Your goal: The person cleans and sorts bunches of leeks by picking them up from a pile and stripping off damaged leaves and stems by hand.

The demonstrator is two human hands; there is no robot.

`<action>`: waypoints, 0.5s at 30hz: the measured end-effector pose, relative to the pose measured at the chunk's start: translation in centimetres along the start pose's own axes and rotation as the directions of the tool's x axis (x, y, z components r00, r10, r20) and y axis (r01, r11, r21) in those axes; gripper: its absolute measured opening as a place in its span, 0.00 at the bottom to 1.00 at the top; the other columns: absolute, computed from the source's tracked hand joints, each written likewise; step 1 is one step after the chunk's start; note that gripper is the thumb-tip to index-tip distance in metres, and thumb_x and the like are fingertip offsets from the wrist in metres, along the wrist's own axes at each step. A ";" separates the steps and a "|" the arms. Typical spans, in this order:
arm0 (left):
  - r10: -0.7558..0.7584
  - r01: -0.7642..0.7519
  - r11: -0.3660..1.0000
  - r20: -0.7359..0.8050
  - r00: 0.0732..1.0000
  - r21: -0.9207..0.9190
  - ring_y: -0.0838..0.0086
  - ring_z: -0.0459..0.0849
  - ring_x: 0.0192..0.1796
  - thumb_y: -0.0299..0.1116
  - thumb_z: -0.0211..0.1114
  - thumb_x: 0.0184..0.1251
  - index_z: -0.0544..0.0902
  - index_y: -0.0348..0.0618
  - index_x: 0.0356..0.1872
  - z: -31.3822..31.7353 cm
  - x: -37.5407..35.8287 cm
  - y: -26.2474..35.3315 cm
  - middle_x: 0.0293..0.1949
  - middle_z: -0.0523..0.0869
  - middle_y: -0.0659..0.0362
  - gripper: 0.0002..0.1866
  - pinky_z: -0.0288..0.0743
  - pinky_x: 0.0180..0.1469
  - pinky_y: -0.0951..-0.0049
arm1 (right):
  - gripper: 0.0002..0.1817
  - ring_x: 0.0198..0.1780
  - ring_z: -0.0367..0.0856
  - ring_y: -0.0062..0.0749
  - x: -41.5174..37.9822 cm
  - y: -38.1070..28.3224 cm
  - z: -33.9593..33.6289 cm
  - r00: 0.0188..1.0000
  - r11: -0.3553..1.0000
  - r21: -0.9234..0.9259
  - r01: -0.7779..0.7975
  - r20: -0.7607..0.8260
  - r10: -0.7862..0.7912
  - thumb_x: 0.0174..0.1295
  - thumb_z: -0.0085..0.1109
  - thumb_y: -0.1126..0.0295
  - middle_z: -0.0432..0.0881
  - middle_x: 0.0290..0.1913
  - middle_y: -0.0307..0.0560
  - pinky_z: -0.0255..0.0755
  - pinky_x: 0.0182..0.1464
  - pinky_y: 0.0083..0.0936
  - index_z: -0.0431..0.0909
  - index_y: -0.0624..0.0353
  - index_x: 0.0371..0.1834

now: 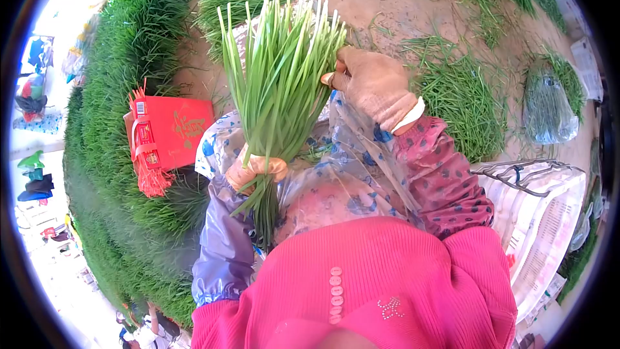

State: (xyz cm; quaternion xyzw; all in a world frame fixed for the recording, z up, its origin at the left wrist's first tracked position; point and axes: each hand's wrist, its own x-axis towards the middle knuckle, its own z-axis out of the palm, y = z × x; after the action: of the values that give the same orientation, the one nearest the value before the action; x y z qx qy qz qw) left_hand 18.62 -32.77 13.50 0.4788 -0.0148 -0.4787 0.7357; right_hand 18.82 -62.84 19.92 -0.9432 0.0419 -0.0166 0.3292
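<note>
- The bunch of green stalks (281, 84) is held above the lap, its pale ends pointed away from the body.
- The bunch is encircled near its darker leafy end by the left hand (256, 171), which is closed firmly around it.
- The right hand (374, 84), gloved in tan, is partly curled at the bunch's right edge; whether a stalk is pinched cannot be told.
- A red box (187, 129) is seen left of the bunch, beside piled greens (123, 84).

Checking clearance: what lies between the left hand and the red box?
Blue-printed plastic lies between the left hand and the red box, seen in the head view.
</note>
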 end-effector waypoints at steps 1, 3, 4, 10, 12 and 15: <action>0.012 -0.012 1.000 0.008 1.000 0.009 0.75 0.69 0.22 0.24 0.71 0.56 0.73 0.38 0.53 -1.3 0.0 -0.8 0.26 0.75 0.60 0.23 0.62 0.24 0.71 | 0.18 0.36 0.82 0.50 0.0 -0.2 -0.5 1.000 1.000 0.000 -0.001 -0.001 0.001 0.62 0.61 0.52 0.82 0.31 0.51 0.72 0.39 0.41 0.77 0.57 0.35; -0.008 0.009 1.000 0.051 0.999 -0.017 0.75 0.69 0.23 0.23 0.70 0.57 0.72 0.38 0.52 -1.3 -0.2 -0.3 0.25 0.74 0.60 0.22 0.63 0.25 0.70 | 0.18 0.38 0.84 0.47 0.0 -0.3 -1.3 0.982 0.976 0.108 -0.189 0.038 0.186 0.64 0.59 0.51 0.83 0.33 0.52 0.74 0.41 0.43 0.78 0.57 0.39; -0.029 0.033 0.999 0.094 0.995 -0.042 0.74 0.69 0.23 0.22 0.69 0.58 0.72 0.38 0.52 -1.4 -0.4 -0.1 0.24 0.73 0.60 0.21 0.63 0.25 0.69 | 0.18 0.35 0.83 0.38 0.2 0.6 -0.6 0.977 0.979 0.104 -0.175 -0.101 0.186 0.64 0.61 0.51 0.83 0.33 0.49 0.75 0.42 0.39 0.79 0.56 0.42; -0.046 0.028 0.985 0.104 0.994 0.172 0.70 0.74 0.25 0.26 0.74 0.55 0.73 0.37 0.48 -2.3 -1.3 0.4 0.23 0.76 0.57 0.21 0.67 0.26 0.67 | 0.23 0.36 0.84 0.32 2.3 1.1 -1.0 0.916 0.886 0.450 -0.109 -0.301 0.265 0.60 0.64 0.58 0.84 0.34 0.46 0.76 0.42 0.31 0.76 0.61 0.53; -0.097 0.078 0.965 0.062 0.993 0.251 0.69 0.75 0.25 0.25 0.74 0.54 0.74 0.36 0.46 -1.0 -1.6 1.8 0.23 0.76 0.56 0.21 0.67 0.26 0.67 | 0.31 0.32 0.82 0.28 2.8 2.4 -1.0 0.962 0.909 0.416 0.009 -0.253 0.107 0.57 0.66 0.61 0.83 0.33 0.46 0.75 0.38 0.25 0.72 0.65 0.61; -0.019 0.013 0.983 0.031 0.999 0.185 0.71 0.74 0.22 0.20 0.69 0.54 0.75 0.36 0.39 -0.3 -1.6 1.5 0.21 0.75 0.57 0.13 0.66 0.23 0.70 | 0.31 0.40 0.80 0.22 2.1 2.7 -1.3 0.965 0.667 0.709 -0.231 0.081 0.248 0.62 0.62 0.73 0.81 0.37 0.44 0.73 0.42 0.19 0.65 0.68 0.68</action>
State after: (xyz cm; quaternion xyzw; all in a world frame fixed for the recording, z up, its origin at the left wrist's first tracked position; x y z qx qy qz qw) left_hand 18.91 -31.24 15.12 0.5372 -0.0674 -0.4889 0.6840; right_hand 20.63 -65.95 19.25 -0.7280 0.1593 0.0012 0.6668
